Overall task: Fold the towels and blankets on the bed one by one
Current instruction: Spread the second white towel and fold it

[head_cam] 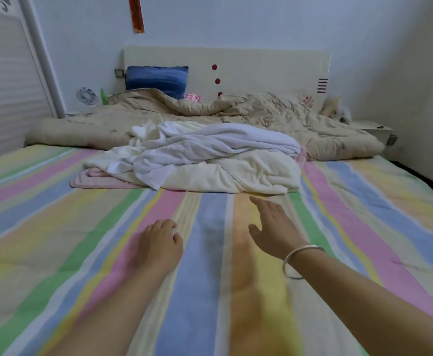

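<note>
**Empty hands short of the heap**

Held both hands out over the striped sheet at the near side of the bed, gripping nothing. Spread the right hand wide, fingers straight and pointing at the heap, just short of its near edge; wore a bangle on that wrist. Held the left hand nearer and lower, fingers loosely curled and empty; could not tell whether it touched the sheet.

Found the task's things heaped mid-bed, beyond both hands: white towel on top, cream blanket under it, pink towel poking out at the bottom left. Had open sheet between hands and heap.

Noted a rumpled beige quilt across the far end, right behind the heap, a blue pillow against the headboard, a fan and green bottle far left, a wardrobe along the left, a box far right.
</note>
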The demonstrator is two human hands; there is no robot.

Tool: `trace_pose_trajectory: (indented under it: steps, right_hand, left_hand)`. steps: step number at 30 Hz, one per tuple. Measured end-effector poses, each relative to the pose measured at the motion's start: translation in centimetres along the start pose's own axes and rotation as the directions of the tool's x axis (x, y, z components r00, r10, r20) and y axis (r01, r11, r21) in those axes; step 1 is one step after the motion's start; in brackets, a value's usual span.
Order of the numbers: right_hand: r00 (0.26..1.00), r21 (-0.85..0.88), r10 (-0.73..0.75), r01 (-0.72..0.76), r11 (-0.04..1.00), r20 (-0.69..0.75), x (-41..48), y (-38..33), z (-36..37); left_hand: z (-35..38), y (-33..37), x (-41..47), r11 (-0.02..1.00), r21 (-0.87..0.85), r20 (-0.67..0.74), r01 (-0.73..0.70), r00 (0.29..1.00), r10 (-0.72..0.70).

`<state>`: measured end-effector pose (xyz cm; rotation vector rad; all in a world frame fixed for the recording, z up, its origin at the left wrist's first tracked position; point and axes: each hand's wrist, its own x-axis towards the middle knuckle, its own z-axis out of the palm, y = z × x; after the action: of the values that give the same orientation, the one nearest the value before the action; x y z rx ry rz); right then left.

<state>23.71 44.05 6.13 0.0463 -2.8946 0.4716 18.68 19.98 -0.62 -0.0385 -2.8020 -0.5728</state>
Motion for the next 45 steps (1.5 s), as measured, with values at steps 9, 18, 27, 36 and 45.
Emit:
trace_pose_trajectory:
  steps: [9, 18, 27, 36, 45]
  right_hand:
    - [0.953, -0.246, -0.264, 0.223, 0.943, -0.149, 20.1, -5.3, 6.1]
    - [0.981, -0.528, -0.085, -0.022, 0.849, -0.177, 30.8, -4.7, 9.3]
    - [0.910, -0.386, -0.391, 0.412, 0.825, 0.136, 12.2, -5.8, 2.4]
    - [0.913, -0.187, -0.234, 0.307, 0.933, 0.335, -5.1, -13.8, -2.1]
    - [0.663, 0.361, -0.121, -0.238, 0.902, 0.739, -14.6, -19.4, -7.2]
  left_hand:
    - [6.4, -2.8, 9.4, 0.995, 0.024, -0.109, -0.097, 0.989, 0.100]
    - [5.7, -3.2, 10.6, 0.917, -0.398, -0.154, -0.012, 0.987, -0.054]
    - [2.0, -1.8, 5.7, 0.465, -0.877, -0.022, 0.118, 0.959, -0.284]
    - [-7.5, -0.3, -7.3, 0.223, -0.874, 0.382, 0.431, 0.894, -0.233]
    - [-13.3, -5.0, -15.7, 0.484, -0.782, 0.327, 0.391, 0.920, -0.216]
